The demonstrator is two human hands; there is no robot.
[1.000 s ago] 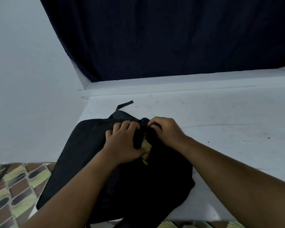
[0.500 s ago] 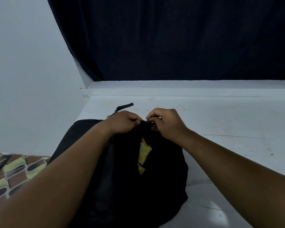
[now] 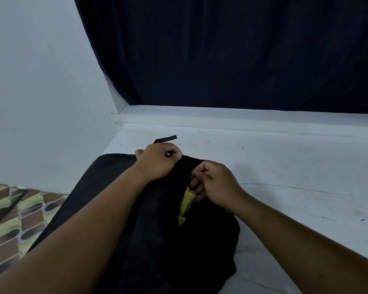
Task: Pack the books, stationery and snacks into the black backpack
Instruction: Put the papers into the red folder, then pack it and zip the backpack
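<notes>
Backpack overhangs the table's left edge; open tabletop lies right.

One black backpack lies on one white worktop. One yellow packet shows in its opening. Two hands work there: left, right.

White table, scuffed, with a thin crack on right. Dark curtain hangs behind far edge. White wall left. Patterned floor near left.
</notes>
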